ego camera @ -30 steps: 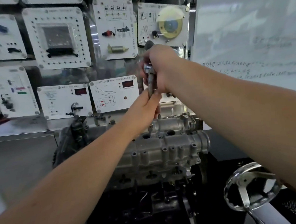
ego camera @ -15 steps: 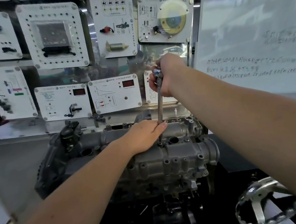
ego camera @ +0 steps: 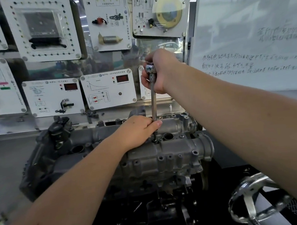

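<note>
A grey metal engine head (ego camera: 164, 156) lies across a stand in front of me. A long chrome socket extension (ego camera: 153, 103) stands upright with its lower end in a bolt hole on top of the engine. My right hand (ego camera: 161, 71) grips the ratchet head at the top of the tool. My left hand (ego camera: 138, 128) rests on the engine and pinches the lower shaft between thumb and fingers. The tool's tip is hidden behind my left thumb.
A wall of white training panels (ego camera: 108, 88) with gauges and connectors stands behind the engine. A whiteboard (ego camera: 247, 36) with handwriting is at the right. A chrome handwheel (ego camera: 253, 198) sits low right beside the stand.
The tool has come down from in front of the panels onto the engine top. My left hand slid down the shaft to its base. My view has moved closer.
</note>
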Available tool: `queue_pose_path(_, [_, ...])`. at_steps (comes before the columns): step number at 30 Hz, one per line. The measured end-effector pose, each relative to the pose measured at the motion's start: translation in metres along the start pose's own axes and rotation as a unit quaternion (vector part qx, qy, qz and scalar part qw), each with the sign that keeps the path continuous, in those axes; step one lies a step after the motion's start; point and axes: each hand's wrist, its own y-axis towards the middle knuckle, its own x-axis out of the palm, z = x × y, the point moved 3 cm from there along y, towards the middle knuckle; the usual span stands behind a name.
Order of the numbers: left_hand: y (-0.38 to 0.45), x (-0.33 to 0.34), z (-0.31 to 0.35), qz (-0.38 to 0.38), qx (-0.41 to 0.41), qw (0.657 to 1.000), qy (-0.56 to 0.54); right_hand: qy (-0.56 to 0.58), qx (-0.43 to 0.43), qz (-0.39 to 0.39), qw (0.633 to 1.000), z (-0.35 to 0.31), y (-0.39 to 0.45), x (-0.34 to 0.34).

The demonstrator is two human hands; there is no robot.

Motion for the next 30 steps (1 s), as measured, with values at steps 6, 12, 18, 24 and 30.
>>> queue_pose_path(6, [-0.001, -0.001, 0.0, 0.007, -0.003, 1.0, 0.008, 0.004, -0.003, -0.024, 1.0, 0.0, 0.002, -0.001])
queue_pose_path(12, [-0.001, -0.001, -0.002, 0.004, -0.019, 1.0, -0.014, 0.005, 0.007, -0.042, 0.999, 0.001, 0.005, -0.001])
queue_pose_path(18, [-0.003, -0.002, 0.0, 0.005, -0.009, 1.0, -0.024, -0.065, 0.013, -0.077, 0.995, 0.001, 0.01, 0.001])
queue_pose_path(24, [-0.003, -0.003, 0.0, 0.014, 0.005, 1.0, -0.004, -0.389, -0.055, -0.129, 0.91, -0.022, 0.009, 0.006])
queue_pose_path(30, [-0.003, -0.002, 0.002, 0.004, -0.001, 1.0, 0.021, -0.746, -0.225, -0.161, 0.605, -0.032, -0.007, 0.042])
